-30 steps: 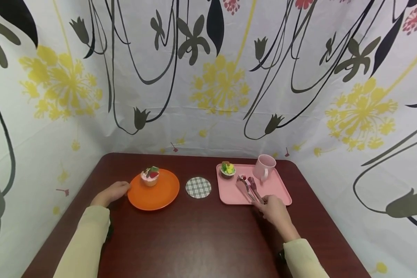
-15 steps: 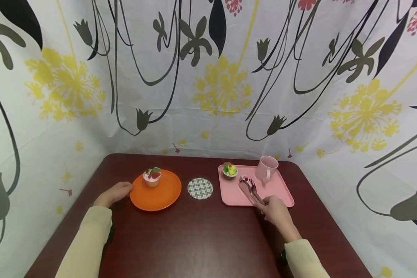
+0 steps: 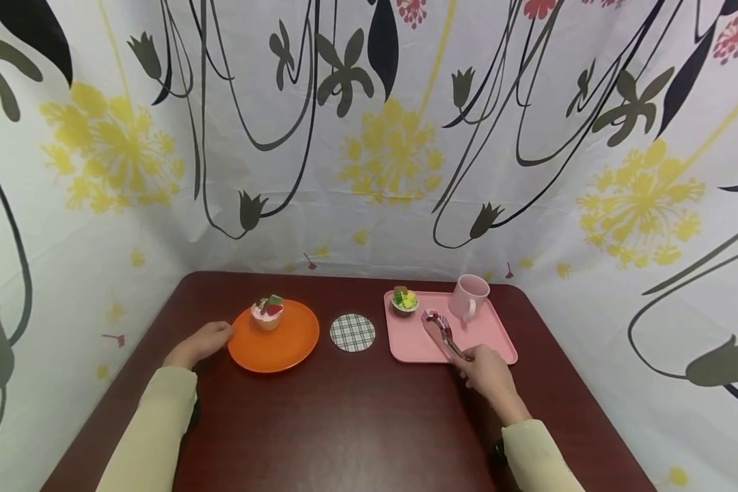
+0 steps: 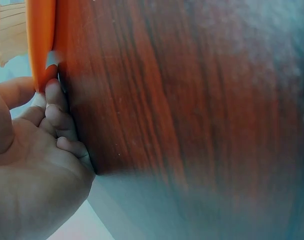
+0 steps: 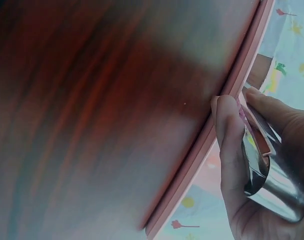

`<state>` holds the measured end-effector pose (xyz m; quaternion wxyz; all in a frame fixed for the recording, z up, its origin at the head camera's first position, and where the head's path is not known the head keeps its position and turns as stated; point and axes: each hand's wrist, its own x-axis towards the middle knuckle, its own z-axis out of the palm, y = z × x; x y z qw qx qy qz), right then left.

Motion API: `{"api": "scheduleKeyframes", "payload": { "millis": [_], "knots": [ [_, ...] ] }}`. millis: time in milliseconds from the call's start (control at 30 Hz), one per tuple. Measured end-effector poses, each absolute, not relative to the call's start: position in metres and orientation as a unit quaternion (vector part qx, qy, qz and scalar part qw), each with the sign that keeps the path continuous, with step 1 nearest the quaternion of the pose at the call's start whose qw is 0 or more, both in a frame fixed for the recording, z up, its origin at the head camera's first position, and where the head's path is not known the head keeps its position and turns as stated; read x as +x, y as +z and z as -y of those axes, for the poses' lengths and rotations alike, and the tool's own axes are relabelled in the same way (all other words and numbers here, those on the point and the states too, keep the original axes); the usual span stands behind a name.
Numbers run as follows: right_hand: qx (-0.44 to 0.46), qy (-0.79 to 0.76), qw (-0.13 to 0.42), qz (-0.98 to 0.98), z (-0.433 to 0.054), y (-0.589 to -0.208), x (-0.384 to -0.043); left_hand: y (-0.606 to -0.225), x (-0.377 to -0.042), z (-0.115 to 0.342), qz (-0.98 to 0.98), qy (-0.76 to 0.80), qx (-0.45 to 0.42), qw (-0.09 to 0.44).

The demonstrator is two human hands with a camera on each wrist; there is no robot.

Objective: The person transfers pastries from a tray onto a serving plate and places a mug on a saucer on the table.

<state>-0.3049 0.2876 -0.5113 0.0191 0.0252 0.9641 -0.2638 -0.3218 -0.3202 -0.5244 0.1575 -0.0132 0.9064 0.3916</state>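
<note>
My right hand (image 3: 487, 377) grips a pair of metal tongs (image 5: 279, 185) at the near edge of the pink tray (image 3: 413, 345). The tong tips are on a small pinkish cupcake (image 3: 431, 315) with a red dot on top, partly hidden by the tongs. My left hand (image 3: 201, 343) pinches the left rim of an orange plate (image 3: 277, 352), thumb above and fingers beneath, as the left wrist view shows. On that plate stands a pink-frosted cupcake (image 3: 266, 315) with red and green toppings.
A cupcake with green and yellow topping (image 3: 403, 301) and a pink mug (image 3: 469, 298) stand on the tray's far side. A round checked coaster (image 3: 352, 333) lies on the dark wooden table (image 3: 338, 424) between plate and tray. Patterned cloth (image 3: 320, 232) walls the back and sides.
The tong arms stood apart one second ago; they have drawn together around the small pinkish cupcake. My left hand stays at the plate rim. The view shifts slightly.
</note>
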Motion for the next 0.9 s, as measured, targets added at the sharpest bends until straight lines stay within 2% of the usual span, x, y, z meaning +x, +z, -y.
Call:
{"api": "scheduleKeyframes", "payload": {
  "millis": [900],
  "knots": [
    [0.013,-0.258,-0.011,-0.966,-0.2878,-0.5101,-0.3034,-0.5197,-0.3147,0.3153,-0.910,0.388,-0.023,0.144]
  ]
}}
